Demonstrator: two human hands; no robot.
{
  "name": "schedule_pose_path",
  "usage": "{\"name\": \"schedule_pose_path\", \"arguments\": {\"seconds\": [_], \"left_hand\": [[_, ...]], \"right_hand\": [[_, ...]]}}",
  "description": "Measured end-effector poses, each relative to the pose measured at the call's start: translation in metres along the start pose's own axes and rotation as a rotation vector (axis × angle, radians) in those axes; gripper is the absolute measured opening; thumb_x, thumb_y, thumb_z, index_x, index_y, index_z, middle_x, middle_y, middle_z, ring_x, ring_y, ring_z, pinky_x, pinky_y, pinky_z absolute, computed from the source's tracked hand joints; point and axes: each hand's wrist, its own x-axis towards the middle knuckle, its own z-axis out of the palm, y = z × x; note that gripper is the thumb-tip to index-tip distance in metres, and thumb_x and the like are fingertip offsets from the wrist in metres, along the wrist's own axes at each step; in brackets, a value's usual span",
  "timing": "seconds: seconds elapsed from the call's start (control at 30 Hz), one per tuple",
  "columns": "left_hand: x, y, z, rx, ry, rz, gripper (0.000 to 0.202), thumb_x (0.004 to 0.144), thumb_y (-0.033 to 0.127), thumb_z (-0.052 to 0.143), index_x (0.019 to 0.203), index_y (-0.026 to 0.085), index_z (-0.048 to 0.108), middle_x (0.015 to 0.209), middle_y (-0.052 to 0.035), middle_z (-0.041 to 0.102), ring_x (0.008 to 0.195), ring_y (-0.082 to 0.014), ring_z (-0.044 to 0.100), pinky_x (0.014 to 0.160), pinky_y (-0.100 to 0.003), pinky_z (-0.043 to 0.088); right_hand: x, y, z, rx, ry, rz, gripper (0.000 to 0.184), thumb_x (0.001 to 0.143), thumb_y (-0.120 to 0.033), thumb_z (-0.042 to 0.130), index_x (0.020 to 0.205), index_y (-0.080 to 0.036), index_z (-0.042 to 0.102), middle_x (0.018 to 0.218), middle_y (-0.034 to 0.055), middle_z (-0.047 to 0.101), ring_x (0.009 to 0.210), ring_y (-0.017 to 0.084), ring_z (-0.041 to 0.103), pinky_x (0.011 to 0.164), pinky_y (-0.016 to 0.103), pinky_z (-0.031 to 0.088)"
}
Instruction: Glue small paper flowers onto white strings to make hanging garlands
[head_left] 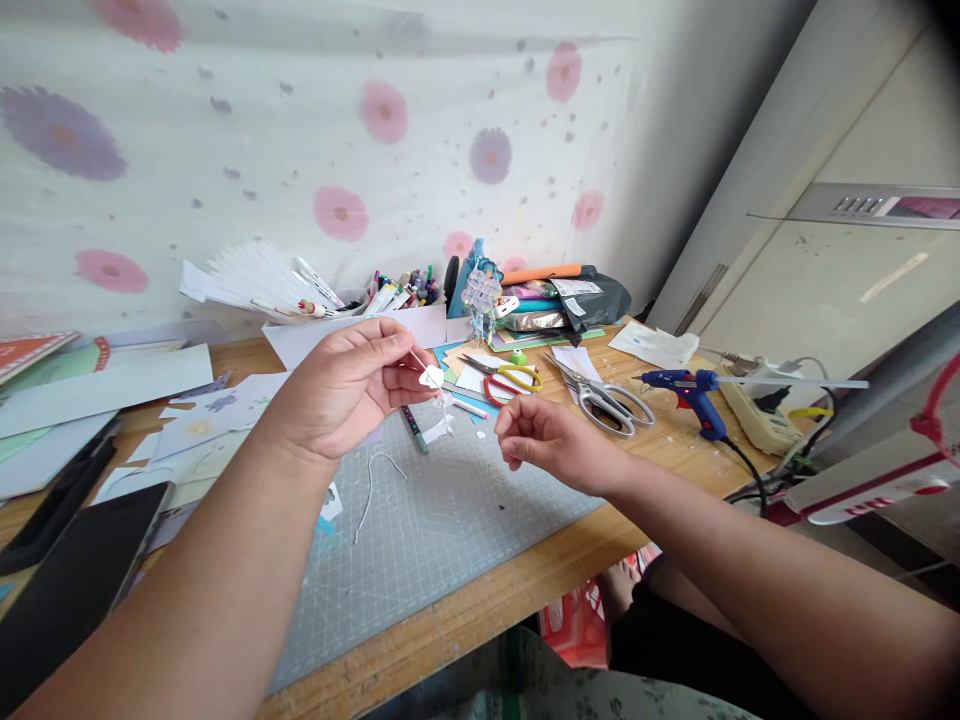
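Raised above the grey cutting mat [450, 540], my left hand [349, 385] is closed, pinching a white string between thumb and finger. A small white paper cut-out [431, 378] hangs on that string beside the fingers, with more white bits dangling below it. My right hand [546, 440] is held apart to the right with its fingers curled together; what is in them, if anything, is hidden. On the mat lies a loose piece of white string [367, 492]. A dark marker [414, 430] rests behind it.
Yellow-and-red scissors [517, 376] and grey-handled scissors [611, 402] lie behind my right hand. A blue glue gun [694, 395] stands near a power strip [761, 415] at right. Papers [202, 430] and a black phone [90, 560] cover the left side. Pens [409, 290] fill a box at the back.
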Motion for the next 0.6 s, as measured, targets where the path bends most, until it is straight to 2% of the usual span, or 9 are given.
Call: {"name": "schedule_pose_path", "arguments": {"seconds": [0.13,0.23,0.3,0.43,0.6], "left_hand": [[0.0,-0.001,0.002,0.016,-0.013,-0.012,0.011,0.077,0.021,0.063,0.067,0.018,0.059,0.069,0.0021,0.064,0.057,-0.0117,0.062,0.057,-0.026,0.056],[0.0,-0.002,0.003,0.024,-0.031,-0.018,0.01,0.078,0.022,0.063,0.069,0.018,0.06,0.07,0.0017,0.064,0.058,-0.0114,0.062,0.057,-0.025,0.056],[0.0,-0.003,0.004,0.025,-0.043,-0.025,0.01,0.078,0.023,0.063,0.069,0.018,0.06,0.07,0.0016,0.064,0.058,-0.0113,0.062,0.057,-0.025,0.056],[-0.001,-0.004,0.007,0.016,-0.051,-0.036,0.01,0.077,0.023,0.064,0.069,0.018,0.06,0.071,0.0014,0.064,0.059,-0.0117,0.062,0.057,-0.025,0.056],[-0.001,-0.004,0.007,0.04,-0.028,-0.029,0.011,0.077,0.024,0.064,0.068,0.018,0.06,0.07,0.0014,0.064,0.059,-0.0123,0.062,0.057,-0.025,0.055]], "right_hand": [[0.004,-0.002,0.01,-0.046,0.072,-0.084,0.027,0.077,-0.024,0.062,0.102,-0.017,0.053,0.065,-0.0048,0.054,0.058,0.009,0.049,0.057,0.026,0.041],[0.007,-0.006,0.018,-0.15,0.098,-0.152,0.03,0.078,-0.023,0.062,0.106,-0.016,0.058,0.067,-0.0039,0.056,0.059,0.009,0.05,0.058,0.026,0.042],[0.008,-0.009,0.023,-0.224,0.12,-0.182,0.025,0.078,-0.022,0.062,0.102,-0.016,0.062,0.067,-0.0033,0.058,0.059,0.009,0.051,0.058,0.025,0.043],[0.011,-0.014,0.028,-0.323,0.168,-0.179,0.004,0.078,-0.018,0.061,0.081,-0.016,0.064,0.066,-0.0021,0.06,0.059,0.009,0.051,0.057,0.023,0.042],[0.012,-0.017,0.028,-0.362,0.155,-0.154,0.007,0.08,-0.015,0.056,0.073,-0.017,0.058,0.065,-0.0017,0.056,0.059,0.01,0.049,0.057,0.023,0.04]]}}
